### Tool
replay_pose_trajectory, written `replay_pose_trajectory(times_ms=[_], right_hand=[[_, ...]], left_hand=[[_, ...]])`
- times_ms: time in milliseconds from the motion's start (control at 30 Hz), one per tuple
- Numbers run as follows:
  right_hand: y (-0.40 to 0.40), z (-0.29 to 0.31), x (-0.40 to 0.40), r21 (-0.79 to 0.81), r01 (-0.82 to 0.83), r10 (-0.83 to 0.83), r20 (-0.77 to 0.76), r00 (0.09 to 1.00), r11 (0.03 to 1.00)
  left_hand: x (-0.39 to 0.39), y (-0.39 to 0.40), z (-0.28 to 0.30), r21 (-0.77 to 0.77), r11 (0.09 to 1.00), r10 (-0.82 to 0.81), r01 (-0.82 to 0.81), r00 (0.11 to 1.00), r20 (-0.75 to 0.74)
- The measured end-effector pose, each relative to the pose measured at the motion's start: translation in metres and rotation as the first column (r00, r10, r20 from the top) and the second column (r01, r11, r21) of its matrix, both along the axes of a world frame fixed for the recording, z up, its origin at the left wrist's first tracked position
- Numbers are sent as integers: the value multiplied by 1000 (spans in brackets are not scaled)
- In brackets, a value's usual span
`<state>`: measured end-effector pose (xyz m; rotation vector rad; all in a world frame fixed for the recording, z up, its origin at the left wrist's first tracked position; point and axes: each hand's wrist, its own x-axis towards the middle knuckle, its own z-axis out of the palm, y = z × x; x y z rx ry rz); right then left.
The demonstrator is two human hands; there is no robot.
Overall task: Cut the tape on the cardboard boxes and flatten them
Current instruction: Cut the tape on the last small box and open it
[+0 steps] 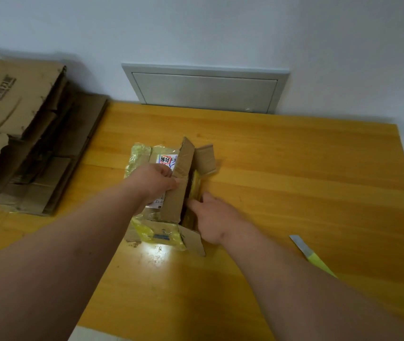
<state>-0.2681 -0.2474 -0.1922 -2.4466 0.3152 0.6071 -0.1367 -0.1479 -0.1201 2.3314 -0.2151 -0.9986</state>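
Right hand [214, 219] fingers reach into open box [161, 193], grip unclear; left hand [155, 179] grips flap [180, 178].

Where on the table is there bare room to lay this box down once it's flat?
Bare wood lies right of the box, between it, the wall panel and the knife. A narrower strip runs behind the box. The left is crowded: the flattened cardboard stack fills that end. Both hands are at the box.
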Motion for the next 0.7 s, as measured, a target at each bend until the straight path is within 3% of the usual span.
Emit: replay_pose_trajectory(times_ms=[100,267,367,433,500,700], right_hand=[[-10,-8,-11,23,88,-88,34,996,996],[-21,-19,-27,168,296,-279,-116,953,940],[-21,-15,-25,440,590,-546,-237,804,677],[-20,-12,-25,532,675,-647,-279,710,511],[-16,-9,-27,571,697,-693,-284,663,433],[3,-11,-9,576,694,-735,-222,641,432]], left_hand=[[0,0,-4,2,999,-38,38,998,41],[-4,-7,-5,15,996,-91,90,992,91],[-16,-9,-8,65,969,-243,237,965,103],[-21,-6,-14,84,945,-324,316,939,111],[-22,2,-21,108,910,-411,399,902,133],[-20,23,-41,328,680,-723,656,673,152]])
